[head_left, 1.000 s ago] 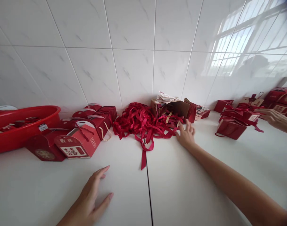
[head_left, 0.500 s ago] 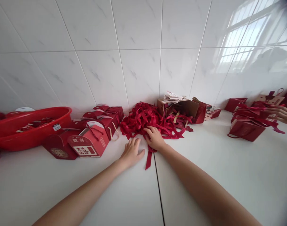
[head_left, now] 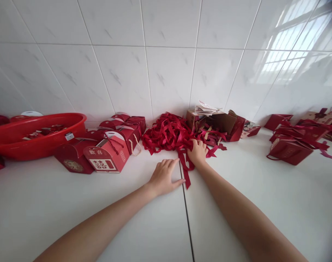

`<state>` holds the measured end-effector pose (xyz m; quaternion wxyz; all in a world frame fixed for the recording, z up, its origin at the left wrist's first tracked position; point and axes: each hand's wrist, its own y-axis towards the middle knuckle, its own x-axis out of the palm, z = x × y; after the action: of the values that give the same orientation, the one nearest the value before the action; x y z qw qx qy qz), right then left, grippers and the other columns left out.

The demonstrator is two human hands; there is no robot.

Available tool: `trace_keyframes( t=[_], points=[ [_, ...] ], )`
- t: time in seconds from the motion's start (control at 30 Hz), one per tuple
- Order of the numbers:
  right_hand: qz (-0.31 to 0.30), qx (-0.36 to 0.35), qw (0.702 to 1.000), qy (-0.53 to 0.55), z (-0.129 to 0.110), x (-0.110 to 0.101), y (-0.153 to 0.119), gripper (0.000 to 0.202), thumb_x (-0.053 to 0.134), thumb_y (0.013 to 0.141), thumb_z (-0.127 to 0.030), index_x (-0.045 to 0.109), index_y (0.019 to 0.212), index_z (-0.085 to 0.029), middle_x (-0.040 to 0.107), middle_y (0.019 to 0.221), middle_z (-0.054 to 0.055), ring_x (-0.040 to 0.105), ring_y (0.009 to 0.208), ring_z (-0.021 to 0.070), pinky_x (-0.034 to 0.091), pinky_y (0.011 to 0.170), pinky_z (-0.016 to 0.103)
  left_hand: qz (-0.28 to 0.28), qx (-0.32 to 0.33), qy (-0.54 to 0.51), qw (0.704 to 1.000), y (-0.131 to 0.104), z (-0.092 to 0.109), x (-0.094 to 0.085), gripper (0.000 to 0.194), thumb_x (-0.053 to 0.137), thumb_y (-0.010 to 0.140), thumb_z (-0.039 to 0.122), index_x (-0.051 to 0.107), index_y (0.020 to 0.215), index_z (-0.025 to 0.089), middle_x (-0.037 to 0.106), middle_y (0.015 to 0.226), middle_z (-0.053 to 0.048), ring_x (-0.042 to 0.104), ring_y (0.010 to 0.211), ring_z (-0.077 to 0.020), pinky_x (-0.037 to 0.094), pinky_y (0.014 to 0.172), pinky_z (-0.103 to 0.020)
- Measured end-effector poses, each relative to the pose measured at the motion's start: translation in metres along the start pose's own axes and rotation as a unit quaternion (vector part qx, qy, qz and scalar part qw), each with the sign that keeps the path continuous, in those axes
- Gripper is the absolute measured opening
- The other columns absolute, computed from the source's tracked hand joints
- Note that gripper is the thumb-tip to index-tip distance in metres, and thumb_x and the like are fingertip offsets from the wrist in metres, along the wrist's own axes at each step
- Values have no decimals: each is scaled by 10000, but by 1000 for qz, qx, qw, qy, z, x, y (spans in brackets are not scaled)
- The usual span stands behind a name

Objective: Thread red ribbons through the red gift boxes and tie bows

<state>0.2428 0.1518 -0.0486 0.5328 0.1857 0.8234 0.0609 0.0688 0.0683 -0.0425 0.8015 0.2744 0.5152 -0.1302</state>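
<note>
A heap of dark red satin ribbons (head_left: 166,133) lies on the white tabletop against the tiled wall. My right hand (head_left: 198,152) rests at the heap's front right edge, its fingers curled down over some ribbon; the fingertips are partly hidden. Beside its wrist a loose ribbon end (head_left: 187,178) trails forward over the table's seam. My left hand (head_left: 164,176) lies low over the table just in front of the heap, palm down, thumb spread from the fingers, holding nothing. Its thumb tip is close to the trailing ribbon end.
Red gift boxes (head_left: 108,153) with cord handles stand in a row at left, by a red plastic basin (head_left: 43,145) holding small items. Behind my right hand is an open cardboard box (head_left: 191,118) with papers on top. More red boxes (head_left: 290,149) with ribbons stand at far right.
My right hand has moved right along the heap's front, and the trailing ribbon has shifted right too. My left hand has moved slightly right. The co-worker's hand at far right has left view.
</note>
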Motion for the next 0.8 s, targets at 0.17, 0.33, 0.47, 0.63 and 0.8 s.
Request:
trace_keyframes(
  t=[0.17,0.33,0.47,0.63,0.8],
  points=[
    [-8,20,1000,-15,1,-4,0,486,485,833,-289,433,1307,-197,448,1281,156,414,1138,329,316,912,442,-7,-106,41,994,2,-3,5,694,559,777,501,392,1325,109,501,1257,-175,430,1166,-336,338,976,-486],
    [-68,-55,996,-27,0,-5,-3,428,408,875,-277,501,1284,-193,525,1247,142,441,1136,322,334,912,458,-18,-107,38,993,2,-7,7,724,538,793,495,339,1378,119,392,1381,-198,349,1265,-345,288,1028,-491],
    [-145,-196,969,-29,-19,-15,-18,300,428,880,-301,660,1066,-262,602,1164,59,486,1107,253,370,898,367,-11,-104,23,994,3,-6,7,835,540,789,497,182,1450,132,277,1473,-204,252,1342,-348,254,1052,-505],
    [-217,-285,931,-68,-38,-52,-27,165,545,776,-194,708,787,-209,676,873,64,598,840,212,420,705,289,-22,-126,16,992,5,-8,5,820,556,779,446,183,1458,176,187,1520,-182,198,1370,-365,249,1045,-536],
    [-261,-306,912,-80,-35,-114,-21,202,551,774,-247,612,593,-180,564,562,11,484,516,121,321,486,235,-62,-111,34,991,4,-10,6,583,462,829,500,433,1345,229,238,1513,-139,187,1380,-349,214,1059,-547]
  ],
)
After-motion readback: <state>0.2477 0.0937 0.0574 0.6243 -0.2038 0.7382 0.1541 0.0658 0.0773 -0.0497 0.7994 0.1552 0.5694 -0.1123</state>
